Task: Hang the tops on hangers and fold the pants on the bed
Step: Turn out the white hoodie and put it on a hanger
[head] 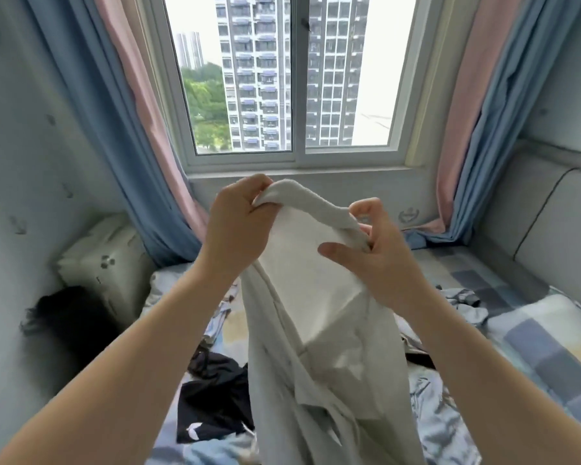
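I hold a light grey garment (316,297) up in front of me over the bed (524,333). My left hand (239,223) grips its bunched top edge on the left. My right hand (379,250) pinches the same edge on the right, thumb across the cloth. The rest of the garment hangs down to the bed between my forearms. I cannot tell whether it is a top or pants. A black garment (212,394) with a white mark lies crumpled on the bed below my left forearm. No hanger is in view.
More clothes lie on the checked bedcover, a bluish piece (463,300) to the right and another (433,414) under my right arm. A window (292,78) with blue and pink curtains is ahead. A padded headboard (557,229) stands right; a white box (108,263) sits at the left wall.
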`<move>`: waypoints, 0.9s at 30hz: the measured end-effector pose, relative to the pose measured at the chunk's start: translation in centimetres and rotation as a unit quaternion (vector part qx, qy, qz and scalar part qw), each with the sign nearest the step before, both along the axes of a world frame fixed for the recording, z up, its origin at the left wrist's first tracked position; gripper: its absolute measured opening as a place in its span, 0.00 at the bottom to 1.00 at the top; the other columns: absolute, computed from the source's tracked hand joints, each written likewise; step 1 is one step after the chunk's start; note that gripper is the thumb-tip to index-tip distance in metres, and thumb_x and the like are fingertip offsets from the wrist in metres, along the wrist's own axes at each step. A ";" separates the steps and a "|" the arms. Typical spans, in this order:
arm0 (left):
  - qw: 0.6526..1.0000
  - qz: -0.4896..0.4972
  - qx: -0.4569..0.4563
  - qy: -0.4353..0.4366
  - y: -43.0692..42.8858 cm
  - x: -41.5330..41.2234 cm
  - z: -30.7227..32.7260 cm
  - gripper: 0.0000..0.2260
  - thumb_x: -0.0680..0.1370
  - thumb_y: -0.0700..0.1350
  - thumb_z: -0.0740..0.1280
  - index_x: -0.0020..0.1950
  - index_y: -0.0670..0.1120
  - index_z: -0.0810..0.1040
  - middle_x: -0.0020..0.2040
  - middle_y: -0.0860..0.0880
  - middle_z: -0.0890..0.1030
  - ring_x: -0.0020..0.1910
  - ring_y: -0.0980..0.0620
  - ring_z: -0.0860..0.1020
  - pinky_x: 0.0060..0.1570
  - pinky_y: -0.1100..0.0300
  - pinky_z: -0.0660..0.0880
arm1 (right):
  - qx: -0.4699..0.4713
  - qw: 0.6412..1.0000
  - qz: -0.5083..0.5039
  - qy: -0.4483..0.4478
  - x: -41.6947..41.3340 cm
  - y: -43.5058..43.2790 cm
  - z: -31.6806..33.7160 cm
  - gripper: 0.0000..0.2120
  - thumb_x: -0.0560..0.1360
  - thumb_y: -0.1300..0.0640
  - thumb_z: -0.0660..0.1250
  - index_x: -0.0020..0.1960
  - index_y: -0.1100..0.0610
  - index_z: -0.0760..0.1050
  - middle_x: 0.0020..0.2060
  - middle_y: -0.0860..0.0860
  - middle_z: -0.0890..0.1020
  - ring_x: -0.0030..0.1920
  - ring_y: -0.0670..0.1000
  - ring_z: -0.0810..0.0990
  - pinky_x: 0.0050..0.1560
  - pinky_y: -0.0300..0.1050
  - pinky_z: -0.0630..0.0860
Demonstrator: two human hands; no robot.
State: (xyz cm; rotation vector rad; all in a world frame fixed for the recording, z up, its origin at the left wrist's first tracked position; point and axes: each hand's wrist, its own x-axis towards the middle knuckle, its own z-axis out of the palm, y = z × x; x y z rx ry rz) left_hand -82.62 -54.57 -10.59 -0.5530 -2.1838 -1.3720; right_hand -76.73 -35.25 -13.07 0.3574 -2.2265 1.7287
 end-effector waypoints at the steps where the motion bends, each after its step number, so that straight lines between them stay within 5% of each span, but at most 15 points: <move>1: 1.000 -0.002 -0.004 0.009 -0.4 -0.4 1.0 0.06 0.77 0.37 0.65 0.41 0.39 0.78 0.29 0.49 0.71 0.27 0.59 0.65 0.27 0.67 0.60 | 0.017 1.000 -0.019 0.013 -0.2 -0.3 0.9 0.18 0.73 0.61 0.75 0.54 0.55 0.67 0.28 0.42 0.73 0.25 0.40 0.66 0.28 0.30 0.64; 8: 0.993 -0.008 -0.020 0.115 -1.1 -2.9 9.9 0.10 0.79 0.38 0.63 0.37 0.40 0.73 0.28 0.52 0.68 0.26 0.58 0.63 0.27 0.65 0.60 | 0.168 0.966 -0.148 0.126 -1.9 -0.1 9.0 0.14 0.73 0.53 0.75 0.42 0.58 0.71 0.30 0.48 0.71 0.26 0.43 0.66 0.30 0.38 0.64; 16: 0.972 0.026 -0.060 0.227 1.4 -3.6 18.1 0.10 0.83 0.41 0.59 0.43 0.42 0.74 0.31 0.51 0.71 0.28 0.54 0.67 0.28 0.62 0.62 | 0.191 0.942 -0.160 0.227 -2.1 2.2 18.4 0.15 0.74 0.54 0.74 0.39 0.58 0.70 0.29 0.47 0.69 0.27 0.43 0.65 0.29 0.35 0.65; 22: 0.981 0.034 -0.045 0.187 4.4 -2.8 17.8 0.10 0.81 0.39 0.58 0.42 0.39 0.74 0.32 0.50 0.71 0.30 0.52 0.67 0.31 0.58 0.63 | 0.249 0.950 -0.150 0.116 -3.7 5.8 13.5 0.09 0.73 0.54 0.73 0.44 0.57 0.75 0.32 0.54 0.77 0.29 0.48 0.71 0.37 0.55 0.77; 27: 0.990 0.043 -0.063 0.123 6.7 -2.6 14.9 0.12 0.80 0.39 0.58 0.37 0.45 0.72 0.30 0.52 0.70 0.28 0.54 0.66 0.29 0.60 0.62 | 0.238 0.955 -0.177 0.001 -5.0 10.6 4.0 0.10 0.71 0.58 0.66 0.33 0.52 0.69 0.26 0.47 0.74 0.30 0.52 0.73 0.33 0.51 0.71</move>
